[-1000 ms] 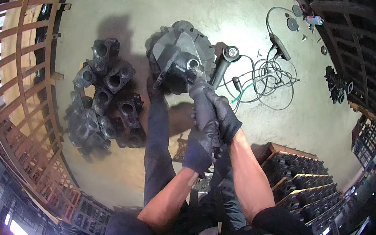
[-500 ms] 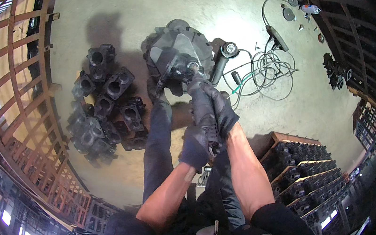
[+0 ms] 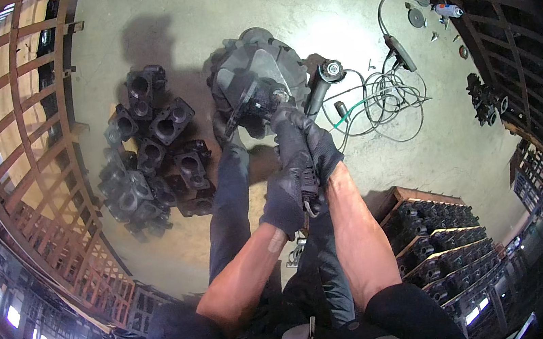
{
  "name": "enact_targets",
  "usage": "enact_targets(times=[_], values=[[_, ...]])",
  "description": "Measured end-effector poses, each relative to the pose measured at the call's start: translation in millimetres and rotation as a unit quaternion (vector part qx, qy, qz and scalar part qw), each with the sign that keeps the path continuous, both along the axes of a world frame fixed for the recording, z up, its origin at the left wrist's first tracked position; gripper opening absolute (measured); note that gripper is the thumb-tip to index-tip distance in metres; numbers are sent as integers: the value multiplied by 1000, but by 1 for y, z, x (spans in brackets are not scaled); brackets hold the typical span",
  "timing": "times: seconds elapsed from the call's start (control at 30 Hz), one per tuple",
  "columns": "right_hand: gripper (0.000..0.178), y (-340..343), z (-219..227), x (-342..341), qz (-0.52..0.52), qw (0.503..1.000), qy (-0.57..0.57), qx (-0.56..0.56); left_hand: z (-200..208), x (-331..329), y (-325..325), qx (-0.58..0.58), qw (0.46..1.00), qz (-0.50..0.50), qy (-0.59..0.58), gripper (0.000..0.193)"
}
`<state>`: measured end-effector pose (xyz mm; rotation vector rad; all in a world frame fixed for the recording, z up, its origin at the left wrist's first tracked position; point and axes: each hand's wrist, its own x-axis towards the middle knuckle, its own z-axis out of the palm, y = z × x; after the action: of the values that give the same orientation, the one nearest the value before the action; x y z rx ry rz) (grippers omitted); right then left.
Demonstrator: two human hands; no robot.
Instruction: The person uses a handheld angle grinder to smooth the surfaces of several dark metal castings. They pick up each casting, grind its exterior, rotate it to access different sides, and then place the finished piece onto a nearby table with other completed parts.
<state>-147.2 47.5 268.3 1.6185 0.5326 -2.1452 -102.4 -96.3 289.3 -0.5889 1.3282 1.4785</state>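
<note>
Both my hands wear dark gloves and are closed around a long black electric grinder (image 3: 307,182). My left hand (image 3: 283,202) wraps its rear part, and my right hand (image 3: 316,143) grips further forward. The front end meets a dark metal casting (image 3: 252,103), which lies on a large black tyre (image 3: 223,59) on the floor. My hands partly hide the spot where the tool touches it. Beside the tyre's left edge is my left shoe (image 3: 222,131).
Several dark castings (image 3: 172,121) are heaped on the floor at left. To the right lie another grinder (image 3: 325,80), a third grinder (image 3: 399,53) and a tangled cable (image 3: 386,103). A stacked pallet of castings (image 3: 431,237) stands at lower right. Slatted crates (image 3: 29,153) line the left side.
My hands and the grinder have shifted very slightly, its rear end moving a little to the right. The casting stays on the tyre.
</note>
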Motion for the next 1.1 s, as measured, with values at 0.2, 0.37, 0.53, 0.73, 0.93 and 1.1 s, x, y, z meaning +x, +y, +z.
enact_targets(times=[0.2,0.37,0.53,0.73,0.93,1.1], values=[[33,-3,-11,0,-40,999,-9,-9,3,-10,3,-46,988,-123,82,25],[45,-8,-38,7,-30,998,62,-4,-57,28,-20,-30,986,-100,132,26],[41,-10,-50,4,-53,998,13,-4,-25,-10,0,-78,978,-153,122,24],[45,-4,-9,-10,-58,998,-33,-9,2,-16,11,-108,964,-161,181,21],[32,-1,-26,9,-87,991,81,-69,30,-31,19,-140,878,-317,331,19],[31,7,-25,7,-68,987,100,-102,38,-33,26,-142,893,-305,299,15]])
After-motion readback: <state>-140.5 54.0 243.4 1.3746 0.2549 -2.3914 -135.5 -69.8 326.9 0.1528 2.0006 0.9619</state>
